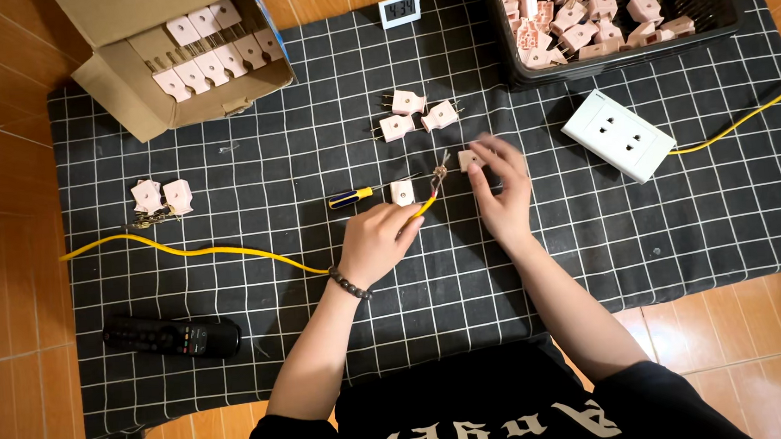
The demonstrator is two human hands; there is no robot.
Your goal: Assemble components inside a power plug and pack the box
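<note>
Nearest, black remote (173,338) lies on black checked cloth (690,252) on floor, left of person. Left hand (375,241) curled, pinching yellow cable (191,252) near stripped end; bare wires (439,175) stick up beyond fingers. Right hand (503,192) fingers loosely bent, tips touching small pink plug piece (469,159). Second pink piece (401,193) beside screwdriver (352,197). White socket (617,135) right. Farther: three pink plugs (416,113), cardboard box (164,56) far left, black crate (610,2) far right.
</note>
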